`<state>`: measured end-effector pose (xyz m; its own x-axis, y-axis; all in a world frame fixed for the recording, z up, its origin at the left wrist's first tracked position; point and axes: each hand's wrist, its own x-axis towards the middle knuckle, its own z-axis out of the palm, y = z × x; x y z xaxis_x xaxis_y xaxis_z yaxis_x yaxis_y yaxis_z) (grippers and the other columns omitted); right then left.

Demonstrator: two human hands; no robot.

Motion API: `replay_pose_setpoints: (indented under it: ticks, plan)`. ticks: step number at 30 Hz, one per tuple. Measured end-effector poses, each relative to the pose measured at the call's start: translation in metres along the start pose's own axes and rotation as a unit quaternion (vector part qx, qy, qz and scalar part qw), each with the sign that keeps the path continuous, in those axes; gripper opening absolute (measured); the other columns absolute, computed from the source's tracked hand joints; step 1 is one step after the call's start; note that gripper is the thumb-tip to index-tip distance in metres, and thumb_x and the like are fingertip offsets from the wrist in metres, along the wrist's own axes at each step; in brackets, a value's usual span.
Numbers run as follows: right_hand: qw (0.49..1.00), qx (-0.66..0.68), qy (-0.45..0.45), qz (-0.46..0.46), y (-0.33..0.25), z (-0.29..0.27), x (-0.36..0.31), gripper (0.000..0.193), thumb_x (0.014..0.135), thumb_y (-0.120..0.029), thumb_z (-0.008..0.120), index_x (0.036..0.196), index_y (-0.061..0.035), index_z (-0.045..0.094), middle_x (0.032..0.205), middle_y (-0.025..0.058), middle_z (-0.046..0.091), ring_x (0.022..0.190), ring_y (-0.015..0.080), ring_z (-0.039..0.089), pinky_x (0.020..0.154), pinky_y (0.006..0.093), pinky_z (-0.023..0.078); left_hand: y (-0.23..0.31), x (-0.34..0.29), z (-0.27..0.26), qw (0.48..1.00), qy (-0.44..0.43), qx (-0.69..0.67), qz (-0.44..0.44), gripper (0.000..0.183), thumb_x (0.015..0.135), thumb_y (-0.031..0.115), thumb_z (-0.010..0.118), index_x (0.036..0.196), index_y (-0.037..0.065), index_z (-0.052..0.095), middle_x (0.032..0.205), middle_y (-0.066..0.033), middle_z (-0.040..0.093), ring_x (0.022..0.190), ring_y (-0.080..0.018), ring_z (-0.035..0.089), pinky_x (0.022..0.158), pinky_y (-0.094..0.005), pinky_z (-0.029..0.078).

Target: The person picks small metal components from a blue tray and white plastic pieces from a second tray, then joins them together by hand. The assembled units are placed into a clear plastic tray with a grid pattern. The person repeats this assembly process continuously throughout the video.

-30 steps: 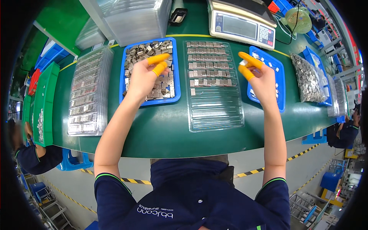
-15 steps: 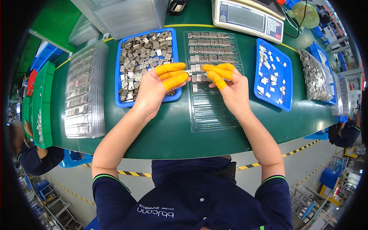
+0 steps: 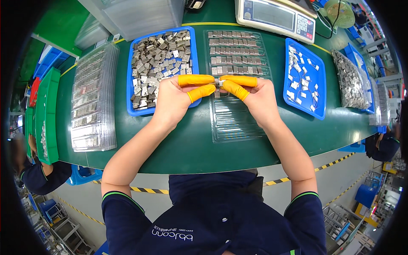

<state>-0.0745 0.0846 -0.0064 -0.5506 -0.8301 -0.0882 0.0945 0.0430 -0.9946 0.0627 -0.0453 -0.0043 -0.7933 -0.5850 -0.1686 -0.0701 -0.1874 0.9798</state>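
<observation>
Yellow finger covers sit on the fingertips of both my hands. My left hand [image 3: 180, 95] pinches a small silver metal piece [image 3: 216, 82] between thumb and fingers. Against it, my right hand [image 3: 255, 93] pinches a small white part [image 3: 221, 82], mostly hidden by the fingertips. The two parts meet above a clear plastic tray [image 3: 236, 123], whose far rows carry similar metal pieces [image 3: 234, 60]. One more piece [image 3: 217, 94] lies in the tray under my fingers. Left of the tray, a blue tray [image 3: 130, 87] is heaped with loose metal pieces [image 3: 159, 59].
A smaller blue tray [image 3: 321, 87] at the right bears white wired parts [image 3: 301, 83]. Beyond the clear tray stands a scale [image 3: 272, 18]. Stacked filled clear trays [image 3: 94, 102] lie at the left, near a green bin [image 3: 52, 114]. A bag of metal pieces [image 3: 352, 83] rests far right.
My hands have come together, closing the gap between them. The metal piece in my left hand now meets the white part in my right. The view has shifted slightly.
</observation>
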Motion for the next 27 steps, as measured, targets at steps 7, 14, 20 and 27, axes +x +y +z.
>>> replay_pose_setpoints:
  ticks: [7,14,20,27]
  plan:
    - [0.999,-0.028,0.015,-0.002,-0.001,-0.001,0.000,0.023,0.079,-0.006,0.067,0.099,0.0033,0.066,0.090,0.0096,0.068,0.081,0.0128,0.063,0.076,0.0226,0.048,0.001,-0.001,0.001,1.000,0.002,-0.021,0.007,0.024,0.077,0.000,0.067,0.100,-0.006,0.063,0.092,-0.0132,0.066,0.084,-0.0169,0.065,0.079,-0.0250,0.050]
    - [0.996,-0.067,-0.057,0.023,-0.011,-0.014,0.001,0.021,0.079,-0.010,0.068,0.096,0.0027,0.067,0.086,0.0088,0.068,0.077,0.0112,0.062,0.073,0.0225,0.048,0.006,-0.003,-0.001,1.000,-0.019,0.000,-0.021,0.023,0.077,0.000,0.067,0.099,-0.006,0.064,0.088,-0.0121,0.067,0.080,-0.0145,0.064,0.076,-0.0231,0.050]
    - [0.989,-0.125,-0.079,0.031,-0.013,-0.014,-0.002,0.017,0.076,-0.007,0.070,0.092,-0.0006,0.069,0.084,0.0073,0.068,0.075,0.0102,0.061,0.070,0.0227,0.048,0.001,-0.001,-0.001,0.997,-0.015,0.078,0.021,0.022,0.075,-0.002,0.068,0.096,-0.006,0.065,0.087,-0.0105,0.067,0.078,-0.0131,0.064,0.074,-0.0220,0.050]
    - [0.997,-0.043,-0.044,0.053,-0.015,-0.015,0.000,0.020,0.076,-0.005,0.068,0.094,0.0044,0.067,0.087,0.0092,0.068,0.079,0.0120,0.063,0.075,0.0231,0.049,0.001,-0.002,-0.001,0.999,-0.013,0.035,0.027,0.022,0.073,-0.002,0.069,0.095,-0.005,0.065,0.087,-0.0112,0.067,0.078,-0.0138,0.064,0.076,-0.0232,0.050]
